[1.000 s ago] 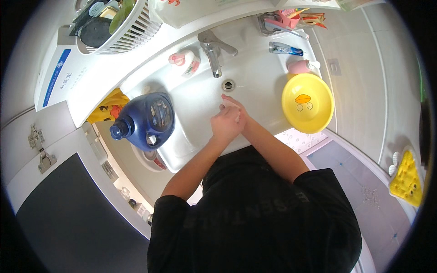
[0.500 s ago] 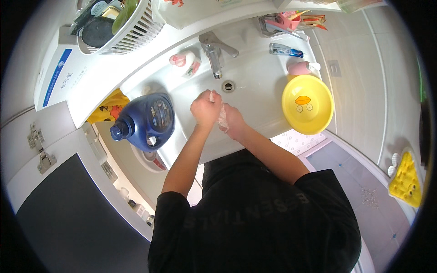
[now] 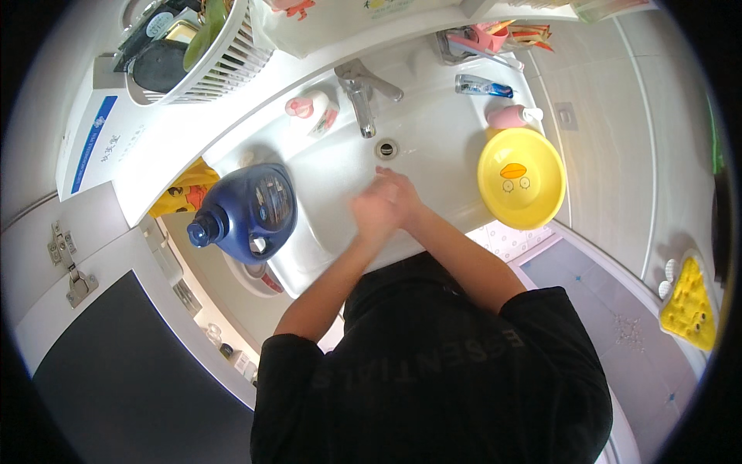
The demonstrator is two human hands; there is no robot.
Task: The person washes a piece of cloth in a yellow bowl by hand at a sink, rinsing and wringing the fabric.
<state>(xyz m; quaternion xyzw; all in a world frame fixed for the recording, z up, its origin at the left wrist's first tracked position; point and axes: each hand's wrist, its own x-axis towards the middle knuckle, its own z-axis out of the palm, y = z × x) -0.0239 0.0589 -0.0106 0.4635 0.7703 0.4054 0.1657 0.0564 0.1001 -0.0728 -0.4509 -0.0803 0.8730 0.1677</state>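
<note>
Over the front part of the white washbasin [image 3: 440, 166], my two hands are pressed together, blurred by motion. My left hand [image 3: 372, 215] lies against my right hand [image 3: 399, 193], which covers part of it. A crumpled pale cloth showed between them half a second ago; now the closed hands hide it, and it lies nowhere else in the basin. Just beyond my fingers is the drain [image 3: 386, 149], with the metal faucet [image 3: 359, 97] behind it. No water can be seen running from the spout.
A big blue detergent jug [image 3: 251, 209] lies at the basin's left. A white and pink bottle [image 3: 313, 110] stands beside the faucet. On the right are a yellow bowl [image 3: 522, 205], a pink pump bottle [image 3: 508, 117] and a toothpaste tube [image 3: 483, 86]. A white basket [image 3: 224, 66] sits on the upper-left shelf.
My hands have come closer together, the right one moving up over the left. The pale cloth seen between them earlier is now hidden. The view has shifted slightly.
</note>
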